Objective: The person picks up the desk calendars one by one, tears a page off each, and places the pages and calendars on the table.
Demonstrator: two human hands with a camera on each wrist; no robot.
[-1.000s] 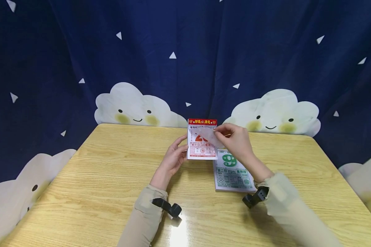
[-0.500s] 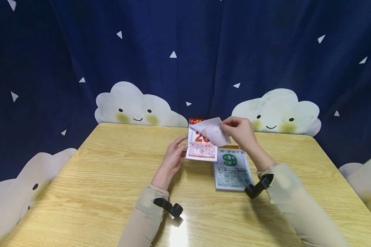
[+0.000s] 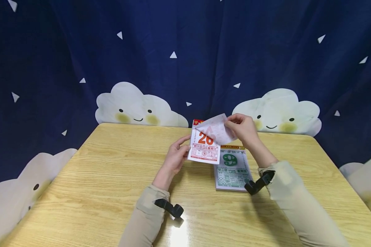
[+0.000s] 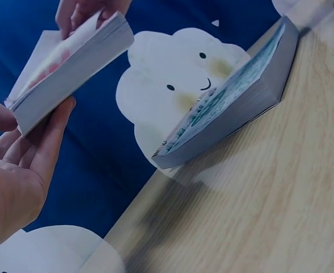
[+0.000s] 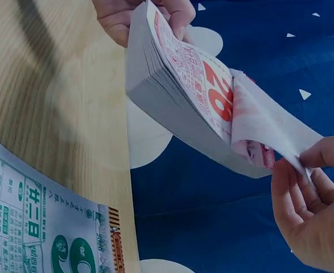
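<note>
A thick tear-off calendar (image 3: pixel 204 151) with a red "26" is held up off the table by my left hand (image 3: pixel 175 156), which grips its left side with the thumb over the front and the fingers beneath. My right hand (image 3: pixel 244 128) pinches the edge of its thin top page (image 3: pixel 219 130). That page is lifted and folded back diagonally over the calendar's red header. In the right wrist view the page (image 5: pixel 269 122) curls up, still joined near the header. A second calendar (image 3: pixel 233 173) with a green "9" lies on the table below my right hand.
The wooden table (image 3: pixel 111 178) reaches back to a dark blue curtain (image 3: pixel 173 27) printed with clouds and small white triangles. A black camera band sits on each sleeve.
My right hand has moved right and slightly up, peeling the page further back and baring the "26". The calendar in my left hand has shifted slightly right and tilted.
</note>
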